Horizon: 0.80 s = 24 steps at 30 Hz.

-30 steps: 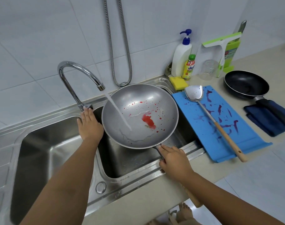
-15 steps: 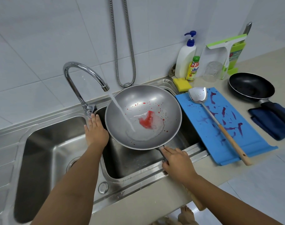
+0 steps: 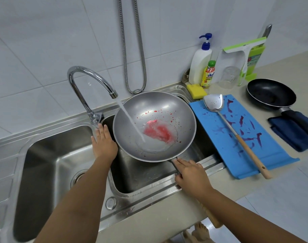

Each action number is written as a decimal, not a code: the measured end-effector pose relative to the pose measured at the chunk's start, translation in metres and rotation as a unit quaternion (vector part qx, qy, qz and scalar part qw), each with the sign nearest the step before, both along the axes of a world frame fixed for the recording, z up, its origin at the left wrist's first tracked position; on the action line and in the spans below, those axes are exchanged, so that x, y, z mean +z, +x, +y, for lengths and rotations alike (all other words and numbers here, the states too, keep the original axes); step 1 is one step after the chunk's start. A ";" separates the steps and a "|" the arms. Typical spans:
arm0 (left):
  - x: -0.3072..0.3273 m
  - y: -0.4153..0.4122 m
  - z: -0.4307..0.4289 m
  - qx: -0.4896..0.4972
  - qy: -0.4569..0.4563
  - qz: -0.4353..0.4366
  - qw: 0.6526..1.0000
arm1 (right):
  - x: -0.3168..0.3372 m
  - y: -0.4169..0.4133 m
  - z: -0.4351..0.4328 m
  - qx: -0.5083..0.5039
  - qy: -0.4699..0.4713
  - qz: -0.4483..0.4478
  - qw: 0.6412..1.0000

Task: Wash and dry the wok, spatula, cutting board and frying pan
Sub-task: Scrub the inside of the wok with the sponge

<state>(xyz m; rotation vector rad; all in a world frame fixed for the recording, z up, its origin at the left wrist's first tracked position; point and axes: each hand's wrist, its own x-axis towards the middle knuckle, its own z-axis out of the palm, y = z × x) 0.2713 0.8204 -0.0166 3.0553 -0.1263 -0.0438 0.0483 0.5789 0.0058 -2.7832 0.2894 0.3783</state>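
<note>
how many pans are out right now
2. The wok is over the right sink basin under the running tap. The black frying pan sits on the counter at far right, handle over a blue cloth. No others show.

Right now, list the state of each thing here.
tap, running into the wok
wok, held under the water, red stain wet
spatula, lying on the cutting board, speckled
cutting board, on the counter, purple-stained
frying pan, on the counter, handle over the blue cloth
left hand, open beside the wok
right hand, gripping the wok's handle
</note>
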 end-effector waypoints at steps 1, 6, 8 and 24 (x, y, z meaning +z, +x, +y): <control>-0.001 0.000 0.000 0.000 0.001 0.000 1.000 | 0.001 0.000 0.000 0.001 0.000 -0.001 1.000; -0.005 -0.004 0.002 -0.002 0.003 -0.009 1.000 | 0.003 -0.002 0.000 0.001 0.003 -0.008 1.000; -0.008 -0.007 0.004 -0.004 0.001 -0.010 1.000 | 0.003 -0.002 0.000 0.001 0.004 -0.008 1.000; -0.019 -0.008 0.008 -0.001 0.001 0.012 1.000 | 0.003 0.000 0.000 0.000 0.002 0.001 1.000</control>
